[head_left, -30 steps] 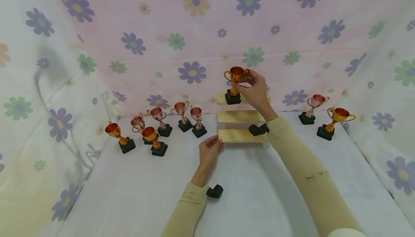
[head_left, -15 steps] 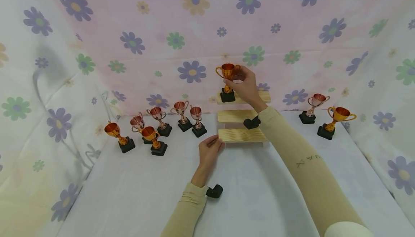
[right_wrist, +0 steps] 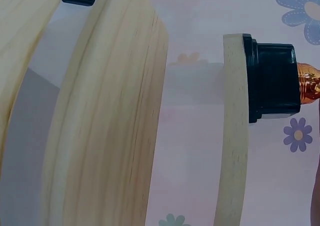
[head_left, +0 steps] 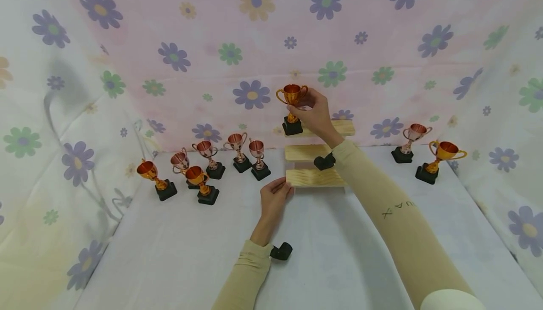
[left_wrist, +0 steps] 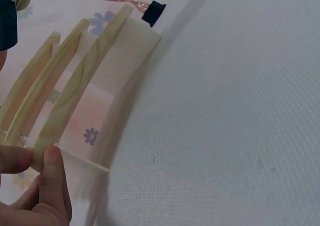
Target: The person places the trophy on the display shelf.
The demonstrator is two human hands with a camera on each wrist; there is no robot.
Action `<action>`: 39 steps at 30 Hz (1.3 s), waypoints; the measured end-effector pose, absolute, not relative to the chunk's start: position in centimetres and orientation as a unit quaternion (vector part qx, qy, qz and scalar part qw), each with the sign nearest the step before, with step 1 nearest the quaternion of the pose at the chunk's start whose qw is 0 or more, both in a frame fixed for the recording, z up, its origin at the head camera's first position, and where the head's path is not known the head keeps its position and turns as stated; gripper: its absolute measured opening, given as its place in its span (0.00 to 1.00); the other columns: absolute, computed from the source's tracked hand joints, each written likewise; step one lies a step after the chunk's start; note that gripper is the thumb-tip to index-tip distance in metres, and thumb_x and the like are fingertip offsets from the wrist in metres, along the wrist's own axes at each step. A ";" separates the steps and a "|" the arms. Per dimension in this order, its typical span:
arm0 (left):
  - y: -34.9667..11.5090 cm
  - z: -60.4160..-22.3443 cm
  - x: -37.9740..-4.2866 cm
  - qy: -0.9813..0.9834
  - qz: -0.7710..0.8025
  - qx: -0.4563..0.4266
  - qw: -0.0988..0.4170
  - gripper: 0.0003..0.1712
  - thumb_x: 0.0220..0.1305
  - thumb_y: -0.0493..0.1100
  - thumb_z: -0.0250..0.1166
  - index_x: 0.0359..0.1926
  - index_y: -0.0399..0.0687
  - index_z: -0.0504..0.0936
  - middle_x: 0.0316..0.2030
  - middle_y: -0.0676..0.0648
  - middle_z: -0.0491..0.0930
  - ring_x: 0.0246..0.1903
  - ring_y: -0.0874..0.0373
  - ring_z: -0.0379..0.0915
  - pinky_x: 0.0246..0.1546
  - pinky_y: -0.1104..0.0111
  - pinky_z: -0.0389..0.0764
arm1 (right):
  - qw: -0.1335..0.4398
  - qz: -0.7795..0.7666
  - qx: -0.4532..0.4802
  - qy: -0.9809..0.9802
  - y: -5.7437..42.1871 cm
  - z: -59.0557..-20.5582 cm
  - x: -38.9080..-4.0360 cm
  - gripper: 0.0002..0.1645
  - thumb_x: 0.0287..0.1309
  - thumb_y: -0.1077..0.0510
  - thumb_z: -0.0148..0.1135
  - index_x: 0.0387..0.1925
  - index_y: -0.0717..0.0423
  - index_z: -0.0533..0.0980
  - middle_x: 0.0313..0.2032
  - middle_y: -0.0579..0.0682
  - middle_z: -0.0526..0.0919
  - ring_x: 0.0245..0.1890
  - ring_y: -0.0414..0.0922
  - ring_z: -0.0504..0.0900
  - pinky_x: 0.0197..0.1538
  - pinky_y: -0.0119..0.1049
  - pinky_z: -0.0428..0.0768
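Note:
A three-tiered wooden display shelf stands at the back of the table. My left hand pinches the left end of its lowest board; in the left wrist view the thumb and a finger grip the board's end. At the left end of the top board, my right hand holds a small gold trophy cup upright between thumb and fingers, near one handle. In the right wrist view its black base sits against the top board. Most of the right hand is outside that view.
Left of the shelf stand several trophies, including a gold one and a rose-coloured one. On the right are a rose-coloured trophy and a gold trophy. White cloth covers the table, with flowered cloth walls around it.
My right hand has carried the gold trophy leftward along the top board to its left end. My left hand keeps its hold on the lowest board.

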State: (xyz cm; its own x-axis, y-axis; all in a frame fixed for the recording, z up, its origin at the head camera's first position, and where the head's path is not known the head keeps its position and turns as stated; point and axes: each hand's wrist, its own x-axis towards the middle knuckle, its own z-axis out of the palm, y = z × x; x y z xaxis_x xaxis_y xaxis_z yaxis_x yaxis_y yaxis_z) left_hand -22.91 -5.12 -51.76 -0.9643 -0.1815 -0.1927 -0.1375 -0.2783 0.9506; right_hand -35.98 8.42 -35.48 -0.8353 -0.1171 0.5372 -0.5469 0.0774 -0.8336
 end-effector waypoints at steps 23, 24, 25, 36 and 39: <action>-5.1 -51.9 -22.9 -0.607 -0.783 0.133 0.025 0.16 0.67 0.28 0.64 0.55 0.26 0.80 0.44 0.37 0.81 0.39 0.60 0.82 0.47 0.70 0.87 | 0.187 0.669 0.235 -0.680 9.3 -37.2 -36.4 0.25 0.53 0.74 0.72 0.53 0.70 0.76 0.48 0.68 0.82 0.47 0.59 0.83 0.51 0.34 0.87; -5.1 -51.9 -22.9 -0.608 -0.783 0.131 0.026 0.16 0.68 0.28 0.64 0.55 0.26 0.80 0.44 0.37 0.81 0.38 0.60 0.81 0.47 0.70 0.87 | 0.183 0.674 0.235 -0.677 9.6 -37.6 -36.5 0.26 0.53 0.74 0.72 0.54 0.70 0.75 0.49 0.68 0.81 0.49 0.60 0.83 0.51 0.34 0.87; -5.1 -51.5 -22.8 -0.606 -0.784 0.130 0.022 0.17 0.67 0.28 0.64 0.56 0.25 0.79 0.44 0.37 0.81 0.38 0.60 0.81 0.48 0.69 0.87 | 0.179 0.676 0.234 -0.676 10.1 -38.0 -36.6 0.28 0.53 0.74 0.72 0.57 0.69 0.75 0.50 0.69 0.80 0.50 0.61 0.82 0.53 0.35 0.87; -5.1 -52.0 -23.1 -0.613 -0.779 0.132 0.023 0.17 0.67 0.28 0.64 0.56 0.26 0.80 0.44 0.37 0.81 0.39 0.60 0.81 0.50 0.66 0.87 | 0.125 0.614 0.218 -0.749 18.0 -35.5 -33.4 0.44 0.55 0.73 0.71 0.72 0.63 0.65 0.68 0.62 0.68 0.64 0.58 0.74 0.69 0.44 0.76; -5.1 -51.9 -23.1 -0.611 -0.780 0.135 0.021 0.17 0.67 0.28 0.64 0.56 0.26 0.80 0.44 0.38 0.81 0.39 0.60 0.81 0.50 0.67 0.87 | 0.151 0.587 0.221 -0.764 20.9 -33.8 -31.7 0.42 0.56 0.73 0.70 0.71 0.62 0.66 0.68 0.60 0.70 0.64 0.52 0.74 0.69 0.38 0.75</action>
